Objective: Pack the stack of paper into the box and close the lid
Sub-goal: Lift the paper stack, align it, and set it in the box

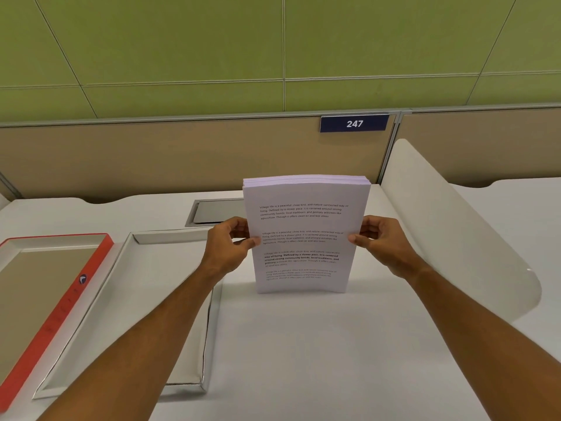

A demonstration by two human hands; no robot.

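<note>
A thick stack of printed white paper (pixel 303 238) stands upright on its bottom edge on the white desk, printed side facing me. My left hand (pixel 230 241) grips its left edge and my right hand (pixel 379 238) grips its right edge. To the left lies the open shallow white box (pixel 127 299), its inside bare; my left forearm crosses over its right side. Further left lies the lid (pixel 76 287) with a red rim, turned inside up.
A beige partition with a blue "247" sign (pixel 354 123) runs along the back of the desk. A grey cable hatch (pixel 212 211) sits behind the box. A white curved divider (pixel 455 226) rises on the right side.
</note>
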